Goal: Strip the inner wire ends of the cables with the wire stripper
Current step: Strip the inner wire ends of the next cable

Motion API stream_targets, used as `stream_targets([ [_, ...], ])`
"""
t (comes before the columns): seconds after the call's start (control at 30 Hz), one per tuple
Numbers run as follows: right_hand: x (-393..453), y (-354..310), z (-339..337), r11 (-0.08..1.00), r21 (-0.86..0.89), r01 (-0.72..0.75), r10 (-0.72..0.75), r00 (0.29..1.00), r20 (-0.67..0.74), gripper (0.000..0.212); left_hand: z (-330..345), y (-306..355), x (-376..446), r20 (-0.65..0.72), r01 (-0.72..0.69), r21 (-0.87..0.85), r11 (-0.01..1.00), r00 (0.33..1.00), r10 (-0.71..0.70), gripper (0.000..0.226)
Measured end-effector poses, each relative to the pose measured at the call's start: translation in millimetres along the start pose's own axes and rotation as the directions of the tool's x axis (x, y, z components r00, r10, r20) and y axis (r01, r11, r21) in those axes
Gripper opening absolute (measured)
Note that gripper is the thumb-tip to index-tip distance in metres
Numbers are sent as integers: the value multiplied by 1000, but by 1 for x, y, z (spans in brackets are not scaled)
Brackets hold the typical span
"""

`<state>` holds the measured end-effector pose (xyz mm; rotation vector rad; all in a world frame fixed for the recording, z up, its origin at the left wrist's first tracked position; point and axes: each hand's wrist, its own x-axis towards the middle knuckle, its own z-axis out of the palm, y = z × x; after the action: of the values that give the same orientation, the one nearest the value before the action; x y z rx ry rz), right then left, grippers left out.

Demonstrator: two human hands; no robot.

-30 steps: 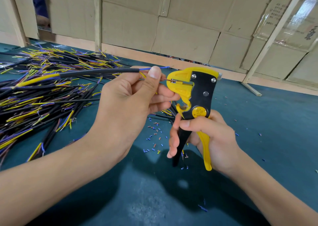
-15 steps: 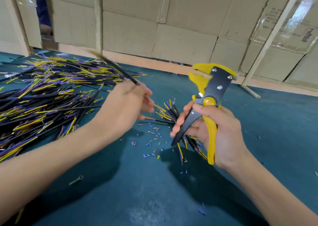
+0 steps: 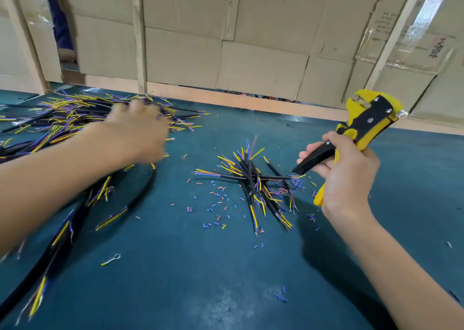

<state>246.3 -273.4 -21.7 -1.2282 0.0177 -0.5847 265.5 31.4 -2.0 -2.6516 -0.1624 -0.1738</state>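
My right hand (image 3: 344, 176) grips the handles of the yellow and black wire stripper (image 3: 364, 126), whose head points up and to the right with nothing in its jaws. My left hand (image 3: 139, 131), blurred by motion, reaches out with spread fingers over the big pile of black cables (image 3: 75, 118) with yellow, blue and purple inner wires on the left; I see nothing held in it. A small heap of short black cables (image 3: 253, 181) lies between my hands, just left of the stripper's handle tips.
The table is covered in teal mat (image 3: 200, 279), littered with several tiny blue, red and yellow insulation bits (image 3: 216, 204). A small metal ring terminal (image 3: 111, 259) lies near the front left. Cardboard panels (image 3: 251, 53) and wooden posts wall off the far edge.
One second ago my left hand held a cable's wire in the stripper's jaws. Since then the cable has left my left hand, which moved left over the big pile; the stripper swung right.
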Motion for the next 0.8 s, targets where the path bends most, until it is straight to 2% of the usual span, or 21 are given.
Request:
stream_targets([
  [0.07, -5, 1, 3, 1000, -14, 13, -12, 1000, 22, 28, 12, -14, -13, 168, 183, 3, 983, 969, -181, 48],
  [0.1, -7, 2, 4, 1000, -25, 19, -18, 999, 35, 28, 18, -15, -19, 196, 208, -5, 978, 959, -203, 40],
  [0.23, -13, 5, 6, 997, -67, 37, -31, 996, 81, 23, 20, -4, -31, 28, 130, 91, 987, 991, -133, 30],
  [0.4, -15, 8, 6, 995, -79, 54, -46, 994, 100, 19, 11, 4, -36, 46, 70, 83, 994, 996, -74, 27],
  [0.47, -15, 9, 6, 995, -83, 62, -53, 993, 109, 19, 9, 5, -41, -28, 56, 43, 997, 998, -55, 23],
  [0.53, -16, 8, 6, 994, -84, 70, -59, 990, 129, 20, 6, 5, -45, -185, -13, -16, 1000, 983, 10, 23],
  [0.57, -17, 7, 7, 995, -80, 62, -50, 988, 145, 21, 5, 5, -46, -322, -120, -51, 991, 942, 98, 24],
  [0.6, -17, 5, 8, 997, -63, 34, -23, 985, 172, 22, 4, 7, -48, -474, -268, -60, 962, 855, 209, 27],
  [0.63, -18, 4, 9, 999, -26, -27, 32, 976, 214, 22, 3, 9, -52, -598, -412, -35, 911, 738, 311, 30],
  [0.67, -18, 2, 10, 992, 28, -122, 110, 955, 275, 19, 1, 13, -57, -682, -516, -2, 856, 627, 377, 37],
  [0.7, -20, -1, 11, 969, 79, -236, 193, 915, 355, 12, 0, 17, -62, -727, -578, 19, 816, 553, 408, 45],
  [0.73, -22, -4, 13, 937, 107, -332, 255, 862, 439, 6, 2, 21, -65, -758, -614, 20, 789, 506, 413, 50],
  [0.8, -26, -5, 14, 915, 70, -398, 296, 777, 555, 7, 4, 28, -70, -800, -666, -16, 746, 456, 389, 52],
])
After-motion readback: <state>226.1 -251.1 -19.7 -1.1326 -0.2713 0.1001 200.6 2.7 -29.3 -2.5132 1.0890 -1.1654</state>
